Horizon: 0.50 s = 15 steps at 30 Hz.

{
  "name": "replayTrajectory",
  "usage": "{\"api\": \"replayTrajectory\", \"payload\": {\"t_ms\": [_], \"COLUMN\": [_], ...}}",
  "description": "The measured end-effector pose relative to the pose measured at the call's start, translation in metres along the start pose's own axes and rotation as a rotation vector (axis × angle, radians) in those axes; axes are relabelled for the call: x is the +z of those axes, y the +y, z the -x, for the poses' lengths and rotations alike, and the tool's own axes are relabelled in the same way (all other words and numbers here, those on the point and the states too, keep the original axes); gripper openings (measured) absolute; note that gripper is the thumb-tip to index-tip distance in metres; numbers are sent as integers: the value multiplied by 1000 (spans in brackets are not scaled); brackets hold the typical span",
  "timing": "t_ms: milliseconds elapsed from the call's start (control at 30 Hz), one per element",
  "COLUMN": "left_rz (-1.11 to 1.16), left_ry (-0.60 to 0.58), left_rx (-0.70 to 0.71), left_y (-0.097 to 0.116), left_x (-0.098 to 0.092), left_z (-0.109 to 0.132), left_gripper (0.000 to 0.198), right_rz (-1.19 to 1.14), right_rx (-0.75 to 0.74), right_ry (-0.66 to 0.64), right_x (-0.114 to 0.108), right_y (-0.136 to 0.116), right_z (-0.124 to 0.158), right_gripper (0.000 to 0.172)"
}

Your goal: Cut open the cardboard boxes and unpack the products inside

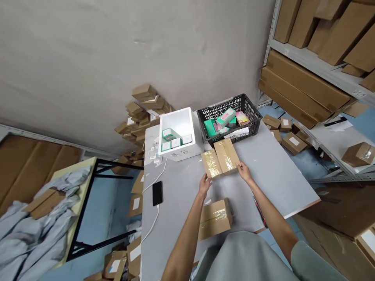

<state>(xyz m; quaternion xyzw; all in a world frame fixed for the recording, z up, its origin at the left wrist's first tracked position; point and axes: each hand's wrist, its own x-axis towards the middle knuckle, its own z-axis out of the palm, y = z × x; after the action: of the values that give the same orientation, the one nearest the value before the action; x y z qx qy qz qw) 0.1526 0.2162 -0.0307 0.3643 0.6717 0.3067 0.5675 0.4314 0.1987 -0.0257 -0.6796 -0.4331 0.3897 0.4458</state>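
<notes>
Two taped cardboard boxes lie side by side on the grey table (278,171): a left box (211,164) and a right box (227,155). My left hand (204,184) touches the near corner of the left box, fingers bent against it. My right hand (244,171) rests at the near edge of the right box, fingers curled on it. A third taped box (215,218) lies closer to me, between my forearms.
A black crate (252,111) of green and pink packs and a white foam box (178,150) of small boxes stand at the table's back. A black phone (157,193) on a white cable lies at left. Shelves of cartons stand right; cartons litter the floor.
</notes>
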Motion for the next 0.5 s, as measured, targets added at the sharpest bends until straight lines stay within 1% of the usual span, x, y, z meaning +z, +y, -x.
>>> {"api": "replayTrajectory", "payload": {"t_ms": [67,167,233,300,400,500], "left_rz": [-10,-28,-33,-30,-17,-9], "left_ry": [4,-27,-63,-98,-132,-137], "left_rx": [-2,-6,2,27,67,64], "left_y": [-9,-22,-27,-27,-21,-8], "left_x": [7,22,38,57,90,118], "left_z": [7,19,23,22,13,-1], "left_gripper": [70,73,73,68,60,63], "right_rz": [-13,-29,-62,-94,-89,-48], "right_rx": [-7,9,31,43,18,0], "right_ry": [1,52,91,123,167,202], "right_x": [-8,-30,-48,-69,-97,-117], "right_y": [9,31,46,56,62,59], "right_z": [9,24,32,33,19,-10], "right_gripper": [61,70,73,74,73,74]}}
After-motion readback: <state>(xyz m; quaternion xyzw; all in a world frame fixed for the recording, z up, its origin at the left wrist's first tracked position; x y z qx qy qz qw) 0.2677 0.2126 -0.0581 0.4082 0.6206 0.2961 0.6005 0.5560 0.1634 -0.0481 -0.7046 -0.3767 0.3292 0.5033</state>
